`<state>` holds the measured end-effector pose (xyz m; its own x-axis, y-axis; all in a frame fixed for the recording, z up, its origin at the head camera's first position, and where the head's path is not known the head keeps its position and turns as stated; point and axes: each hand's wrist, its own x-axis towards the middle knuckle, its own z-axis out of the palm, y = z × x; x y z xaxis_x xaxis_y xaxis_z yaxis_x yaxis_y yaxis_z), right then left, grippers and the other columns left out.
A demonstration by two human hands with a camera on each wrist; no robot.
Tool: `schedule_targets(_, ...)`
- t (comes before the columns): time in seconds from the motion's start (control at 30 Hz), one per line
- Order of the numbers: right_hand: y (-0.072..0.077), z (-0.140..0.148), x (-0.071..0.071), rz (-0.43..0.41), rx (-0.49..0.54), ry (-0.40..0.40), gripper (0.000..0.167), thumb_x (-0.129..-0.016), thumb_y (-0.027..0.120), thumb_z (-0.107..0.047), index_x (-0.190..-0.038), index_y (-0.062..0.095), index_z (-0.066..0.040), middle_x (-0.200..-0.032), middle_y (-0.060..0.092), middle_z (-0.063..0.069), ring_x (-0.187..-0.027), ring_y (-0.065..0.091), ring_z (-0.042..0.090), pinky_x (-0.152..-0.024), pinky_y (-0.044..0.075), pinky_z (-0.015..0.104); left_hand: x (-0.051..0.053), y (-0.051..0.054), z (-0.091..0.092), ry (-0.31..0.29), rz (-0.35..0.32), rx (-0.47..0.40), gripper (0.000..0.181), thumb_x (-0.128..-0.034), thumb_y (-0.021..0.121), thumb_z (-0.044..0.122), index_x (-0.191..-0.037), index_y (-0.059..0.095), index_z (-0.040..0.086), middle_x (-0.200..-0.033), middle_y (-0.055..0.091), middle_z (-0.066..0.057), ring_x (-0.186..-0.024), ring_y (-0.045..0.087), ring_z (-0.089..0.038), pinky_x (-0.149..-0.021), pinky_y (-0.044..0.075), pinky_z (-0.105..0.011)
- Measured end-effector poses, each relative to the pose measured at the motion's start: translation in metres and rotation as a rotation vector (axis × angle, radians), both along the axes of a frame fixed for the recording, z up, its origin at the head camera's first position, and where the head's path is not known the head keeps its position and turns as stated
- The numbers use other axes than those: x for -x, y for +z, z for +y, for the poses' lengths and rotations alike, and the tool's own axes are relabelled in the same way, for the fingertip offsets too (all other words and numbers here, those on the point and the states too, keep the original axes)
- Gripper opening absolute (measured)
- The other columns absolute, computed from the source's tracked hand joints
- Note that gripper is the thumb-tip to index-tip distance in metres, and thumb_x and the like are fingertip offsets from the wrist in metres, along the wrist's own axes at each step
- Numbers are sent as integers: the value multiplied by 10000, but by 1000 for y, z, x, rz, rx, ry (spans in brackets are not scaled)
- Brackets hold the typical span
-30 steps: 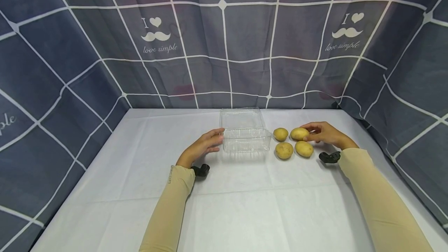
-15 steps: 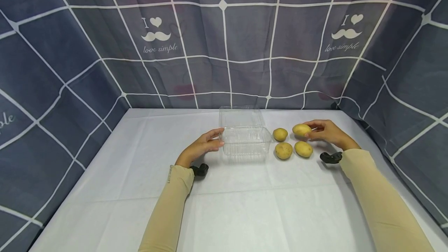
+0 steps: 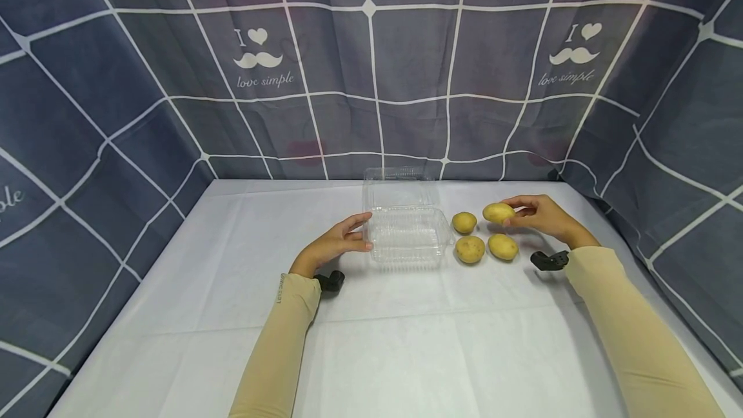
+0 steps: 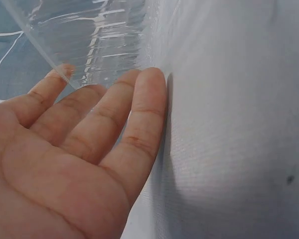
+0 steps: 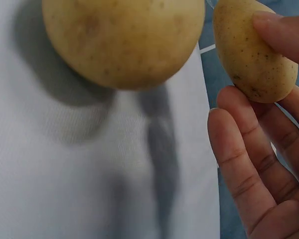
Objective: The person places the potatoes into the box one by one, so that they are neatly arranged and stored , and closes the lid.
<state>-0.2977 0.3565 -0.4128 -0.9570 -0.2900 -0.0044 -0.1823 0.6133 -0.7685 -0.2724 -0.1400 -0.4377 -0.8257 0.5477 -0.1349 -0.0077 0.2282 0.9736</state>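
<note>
A clear plastic clamshell container (image 3: 409, 234) sits on the table with its lid (image 3: 400, 192) raised at the back. My left hand (image 3: 332, 244) lies along the container's left side, its fingers extended. In the left wrist view, the fingertips (image 4: 152, 79) touch the clear plastic. My right hand (image 3: 542, 217) pinches a yellow potato (image 3: 498, 213) between thumb and fingers. That potato (image 5: 251, 55) hangs off the cloth in the right wrist view. Several other potatoes rest right of the container: one at the back (image 3: 464, 222), two in front (image 3: 470, 249).
A white cloth (image 3: 371, 353) covers the table. Dark grey checked curtains (image 3: 325, 50) enclose the back and both sides. A black wrist camera (image 3: 331, 281) is worn on the left wrist, another (image 3: 549, 260) on the right.
My right hand has raised its potato off the table. The container's lid has risen at the back and its front edge has shifted slightly nearer. My left hand stays at its side.
</note>
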Motion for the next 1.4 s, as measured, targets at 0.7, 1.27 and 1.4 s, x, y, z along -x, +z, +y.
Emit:
schedule_targets(0.7, 5, -22, -6, 84, 14, 54, 495, -924, 834, -8, -1366, 662, 131, -1212, 743, 269, -859, 701, 3, -787, 556, 158, 0, -2, -2, -30, 20, 11, 1038, -893, 825, 111, -1737, 221, 121, -1807, 177, -66, -1623, 268, -399, -1294, 278, -587)
schedule_targets(1.27, 15, -44, -8, 122, 94, 100, 465, -911, 837, 18, -1334, 680, 129, -1129, 777, 158, -866, 715, 35, -779, 585, 170, 0, -2, -2, -36, 36, -1, 1056, -887, 817, 65, -1735, 188, 81, -1808, 154, -97, -1625, 262, -398, -1296, 299, -533)
schedule_targets(1.4, 16, -50, -9, 129, 110, 106, 464, -901, 836, 39, -1327, 681, 136, -1120, 779, 159, -863, 711, 26, -768, 583, 168, 0, -2, -2, -35, 35, 0, 1060, -888, 819, 60, -1736, 183, 81, -1809, 152, -94, -1629, 256, -387, -1300, 298, -515)
